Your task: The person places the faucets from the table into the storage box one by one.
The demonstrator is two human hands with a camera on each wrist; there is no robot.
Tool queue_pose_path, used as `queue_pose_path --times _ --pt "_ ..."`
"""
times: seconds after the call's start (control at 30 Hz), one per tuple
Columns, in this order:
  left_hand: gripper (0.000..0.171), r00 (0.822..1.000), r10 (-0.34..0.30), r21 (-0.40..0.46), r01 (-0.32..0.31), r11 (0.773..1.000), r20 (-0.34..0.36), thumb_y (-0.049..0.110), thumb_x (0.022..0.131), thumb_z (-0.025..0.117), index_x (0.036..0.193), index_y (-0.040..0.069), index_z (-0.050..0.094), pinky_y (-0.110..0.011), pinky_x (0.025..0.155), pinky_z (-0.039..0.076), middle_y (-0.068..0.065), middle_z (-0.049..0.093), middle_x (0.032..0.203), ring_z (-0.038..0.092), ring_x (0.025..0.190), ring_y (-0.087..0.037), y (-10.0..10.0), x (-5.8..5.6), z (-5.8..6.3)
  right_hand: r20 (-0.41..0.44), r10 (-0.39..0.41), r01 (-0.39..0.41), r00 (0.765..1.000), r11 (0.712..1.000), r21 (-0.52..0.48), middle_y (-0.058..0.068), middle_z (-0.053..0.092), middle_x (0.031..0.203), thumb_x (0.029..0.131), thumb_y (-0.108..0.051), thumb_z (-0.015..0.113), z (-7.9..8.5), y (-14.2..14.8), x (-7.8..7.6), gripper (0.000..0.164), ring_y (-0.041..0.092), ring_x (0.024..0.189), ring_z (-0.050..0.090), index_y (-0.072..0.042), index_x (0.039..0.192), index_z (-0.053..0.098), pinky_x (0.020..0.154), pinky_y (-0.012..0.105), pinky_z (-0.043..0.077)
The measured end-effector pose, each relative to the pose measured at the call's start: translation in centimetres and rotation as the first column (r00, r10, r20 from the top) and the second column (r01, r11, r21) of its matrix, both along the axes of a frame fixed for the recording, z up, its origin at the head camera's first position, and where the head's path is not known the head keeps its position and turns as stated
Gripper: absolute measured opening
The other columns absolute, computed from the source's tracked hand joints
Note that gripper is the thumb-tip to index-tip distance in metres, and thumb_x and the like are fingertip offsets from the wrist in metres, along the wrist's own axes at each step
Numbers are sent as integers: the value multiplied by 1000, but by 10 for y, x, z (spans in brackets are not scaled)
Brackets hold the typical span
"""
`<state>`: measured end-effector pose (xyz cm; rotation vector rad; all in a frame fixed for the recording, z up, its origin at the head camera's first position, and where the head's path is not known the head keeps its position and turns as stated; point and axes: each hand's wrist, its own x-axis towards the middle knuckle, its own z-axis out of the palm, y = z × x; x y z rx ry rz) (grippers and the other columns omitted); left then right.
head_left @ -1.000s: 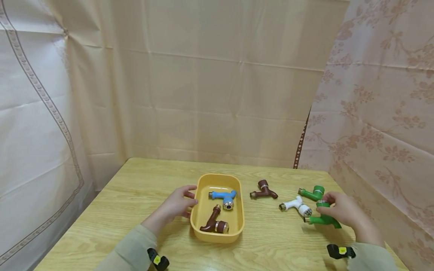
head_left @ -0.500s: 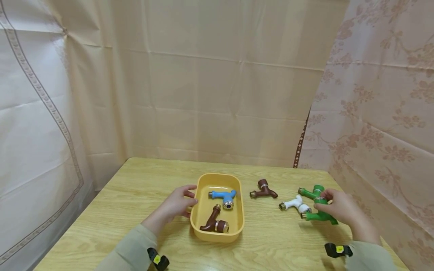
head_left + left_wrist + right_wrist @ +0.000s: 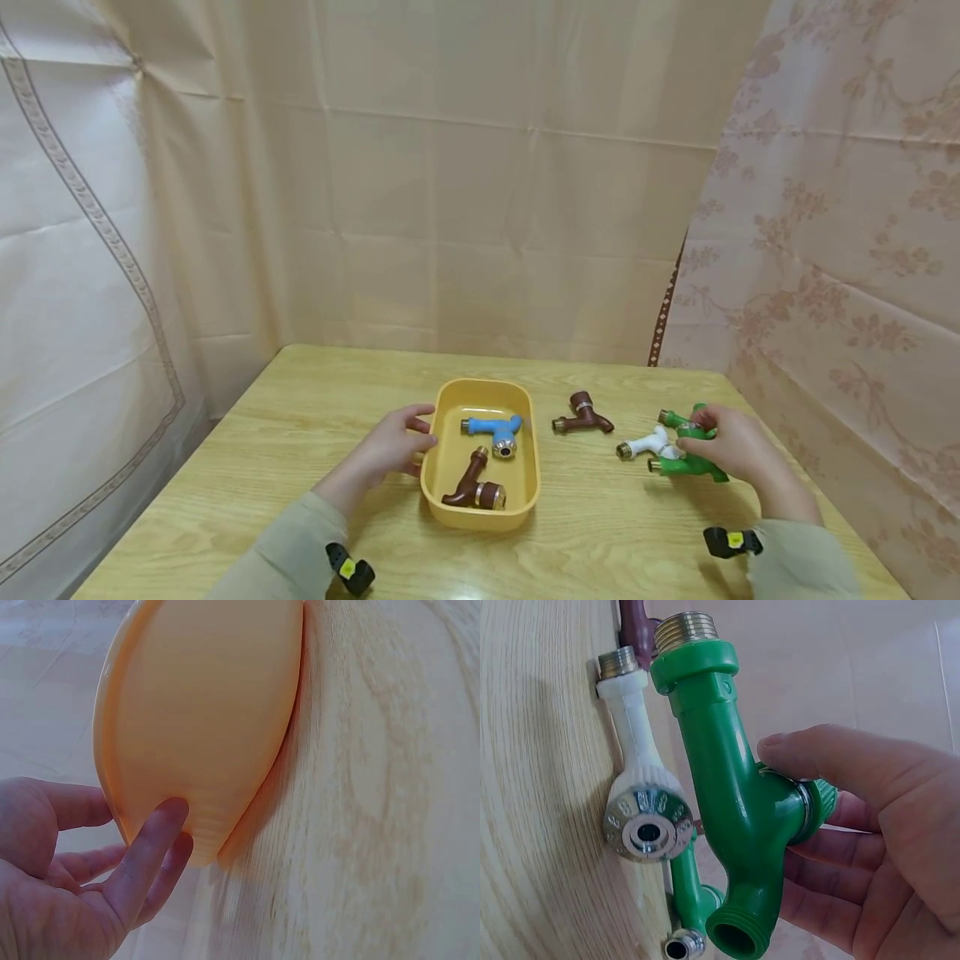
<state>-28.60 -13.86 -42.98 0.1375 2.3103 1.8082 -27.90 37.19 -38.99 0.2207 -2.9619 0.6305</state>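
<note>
My right hand [image 3: 723, 442] pinches the ribbed knob of a green faucet [image 3: 727, 765] between thumb and fingers. The faucet is held in the air, its brass threaded end pointing left in the head view. A white faucet [image 3: 637, 447] lies close to it, partly hidden. Behind it another green faucet [image 3: 688, 889] is partly covered. My left hand [image 3: 393, 442] touches the left side of a yellow tub [image 3: 202, 697], with spread fingers [image 3: 154, 840] against the outer wall. Inside the tub lie a blue faucet [image 3: 491, 429] and a brown faucet [image 3: 471, 483].
Another brown faucet [image 3: 583, 417] lies on the wooden table [image 3: 337, 375], between the tub and the white faucet. Cloth curtains [image 3: 420, 208] hang behind the table and along both sides.
My right hand has moved left and slightly away from me with the green faucet, bringing it in front of the white faucet. My left hand has stayed at the tub.
</note>
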Motion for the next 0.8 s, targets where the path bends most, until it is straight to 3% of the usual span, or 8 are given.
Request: queue_pose_path --times 0.3,0.6,0.8 --pt "57 1000 -2 7 2 1000 -1 2 97 64 151 3 45 -43 61 62 -21 53 121 66 89 -28 0 -2 0 -1 29 -29 1000 999 -46 13 66 98 89 -32 79 3 -18 -8 44 18 75 61 2 112 64 58 33 54" --pt "58 1000 -12 -7 12 1000 6 2 97 64 151 2 44 -43 63 62 -21 54 123 66 89 -29 1 1 2 -39 56 -56 998 998 -15 11 67 103 88 -38 79 11 -41 -19 48 23 84 63 0 113 64 67 42 55" --pt "58 1000 -13 -4 13 1000 6 2 97 64 152 2 43 -43 62 62 -22 53 124 66 88 -29 1 2 2 -48 80 -83 996 995 -63 10 67 104 89 -32 79 17 -63 -28 41 20 80 62 -1 112 64 63 36 54"
